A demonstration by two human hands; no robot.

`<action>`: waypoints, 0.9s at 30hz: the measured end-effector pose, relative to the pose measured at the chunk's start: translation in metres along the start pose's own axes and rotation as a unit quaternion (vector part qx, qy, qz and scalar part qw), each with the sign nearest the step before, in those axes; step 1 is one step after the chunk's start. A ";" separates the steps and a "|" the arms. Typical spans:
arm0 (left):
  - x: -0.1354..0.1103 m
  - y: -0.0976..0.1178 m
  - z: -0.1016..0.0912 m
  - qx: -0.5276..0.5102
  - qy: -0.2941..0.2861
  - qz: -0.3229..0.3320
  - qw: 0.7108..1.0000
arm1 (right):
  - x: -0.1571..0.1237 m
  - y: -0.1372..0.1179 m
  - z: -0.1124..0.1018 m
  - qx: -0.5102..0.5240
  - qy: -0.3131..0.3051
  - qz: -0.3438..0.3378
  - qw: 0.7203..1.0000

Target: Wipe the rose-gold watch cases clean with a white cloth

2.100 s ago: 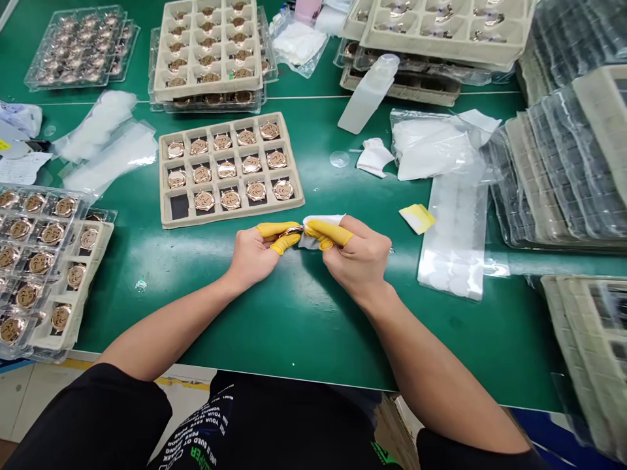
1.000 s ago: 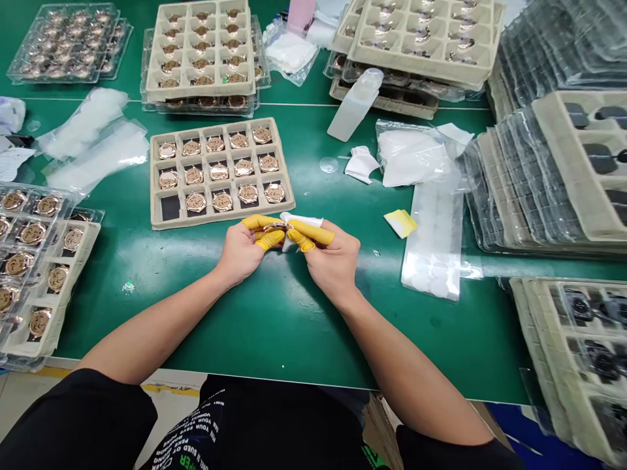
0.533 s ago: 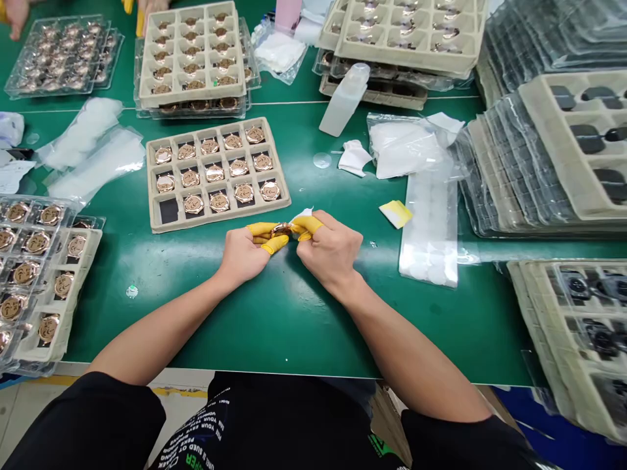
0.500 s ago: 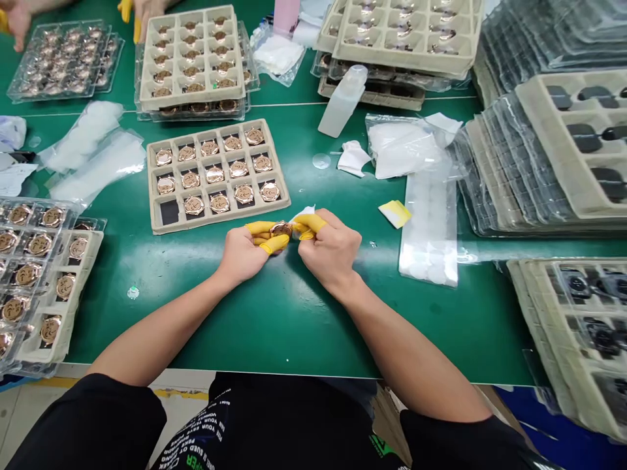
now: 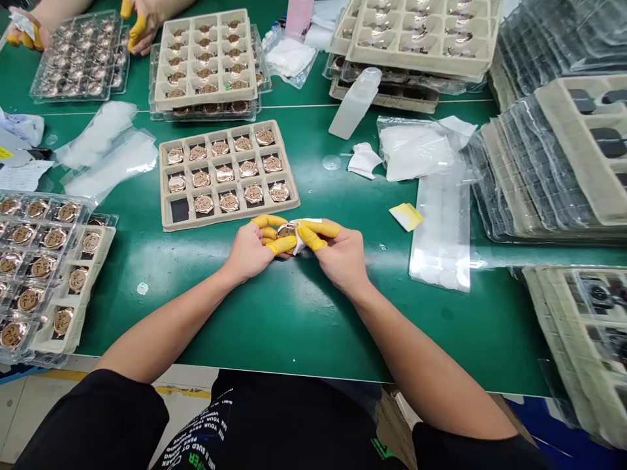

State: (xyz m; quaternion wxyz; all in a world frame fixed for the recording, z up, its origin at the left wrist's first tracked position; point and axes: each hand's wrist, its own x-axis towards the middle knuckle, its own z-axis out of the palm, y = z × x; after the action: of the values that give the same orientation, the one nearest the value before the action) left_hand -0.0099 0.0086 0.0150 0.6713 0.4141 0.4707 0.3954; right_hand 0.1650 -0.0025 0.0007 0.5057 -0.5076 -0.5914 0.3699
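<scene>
My left hand (image 5: 257, 249), in yellow finger cots, is closed on a rose-gold watch case (image 5: 286, 230) just above the green table. My right hand (image 5: 337, 248), also in yellow finger cots, pinches a white wiping cloth (image 5: 299, 245) against the right side of the case. Fingers and cloth hide part of the case. Beyond my hands lies a beige tray (image 5: 230, 219) with watch cases in its compartments; its front left compartment shows only a dark bottom.
Stacked trays (image 5: 110, 254) of watch cases stand at the left. More stacks (image 5: 558, 156) rise at the right. A white bottle (image 5: 355, 104), a plastic bag of cloths (image 5: 414, 150) and a yellow-white paper piece (image 5: 406, 216) lie beyond. Another person's hands (image 5: 142, 29) are at the far left.
My right fingers have shifted from a curled grip to a more stretched pinch, with the cloth now lower on the case. The whole view has shifted slightly, and the other person's hands have moved.
</scene>
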 end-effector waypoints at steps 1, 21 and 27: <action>-0.001 -0.003 -0.001 0.030 -0.011 0.018 0.999 | -0.002 0.000 0.000 -0.066 0.009 -0.074 0.995; -0.008 -0.012 0.007 -0.030 0.076 0.132 0.988 | -0.005 0.006 -0.014 -0.356 0.022 -0.314 0.880; -0.003 -0.008 0.007 -0.090 0.094 0.092 0.987 | 0.000 -0.004 -0.014 -0.207 0.108 -0.207 0.950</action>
State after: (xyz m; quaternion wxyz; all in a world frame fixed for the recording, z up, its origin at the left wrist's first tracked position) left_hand -0.0029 0.0019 0.0098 0.6190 0.3546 0.4541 0.5337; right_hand 0.1776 -0.0041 0.0078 0.5159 -0.5044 -0.6889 0.0693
